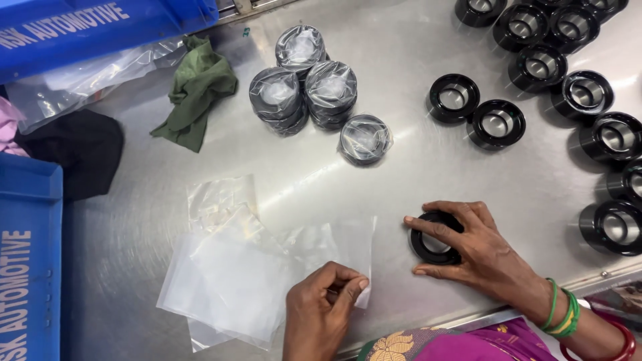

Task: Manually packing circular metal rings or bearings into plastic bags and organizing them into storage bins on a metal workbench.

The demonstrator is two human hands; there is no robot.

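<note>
Shiny steel bench (414, 167) carries everything you work with. Your right hand (468, 251) lies over a black ring part (431, 246), fingers closed around its rim, near the front edge. Your left hand (324, 304) pinches the corner of a clear plastic bag (334, 244) from the loose bag pile (227, 281). Wrapped ring parts (314, 87) stand stacked behind, bare black rings (535, 67) at the right.

A black ring part (435, 246) is being kept flat on the steel table. A clear plastic bag (348, 251) is being pinched at one corner, lying flat just beside it.
</note>
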